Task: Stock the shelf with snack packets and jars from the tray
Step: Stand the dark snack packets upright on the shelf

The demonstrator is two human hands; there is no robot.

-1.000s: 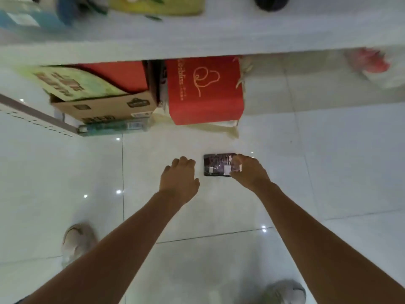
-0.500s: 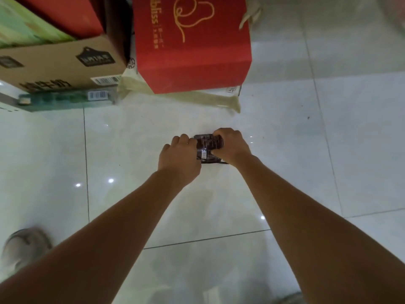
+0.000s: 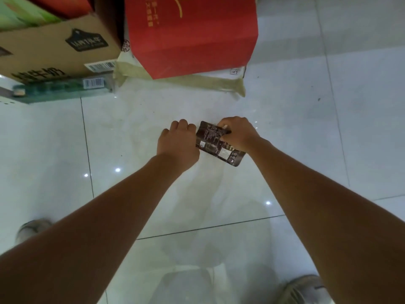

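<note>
Head view: I'm reaching both arms down over the white tiled floor (image 3: 131,132). The dark brown snack packet (image 3: 215,142) is sitting between my two hands, out in front of me and short of the boxes. Its long axis is running diagonally, far-left corner to near-right corner, with the near-right end pointing back toward my right forearm. The printed back with the small white label is facing up at the camera. I can't tell if its low corner is touching the tile.

My right hand (image 3: 240,133) is gripping the packet's far right part. The fingers are curling over the far edge and the thumb is pressing on the printed face.

My left hand (image 3: 178,142) is lying knuckles-up, fingers bent tight, right against the packet's left edge. The fingertips are hiding under the hand, so I can't tell if they're actually pinching it.

Farther out, a red box (image 3: 190,36) is standing on a beige sheet (image 3: 208,81). A cardboard box (image 3: 54,51) is sitting just left of it, stacked on a green pack (image 3: 63,87). My left shoe (image 3: 32,229) and right shoe (image 3: 306,288) are showing at the bottom edges.
</note>
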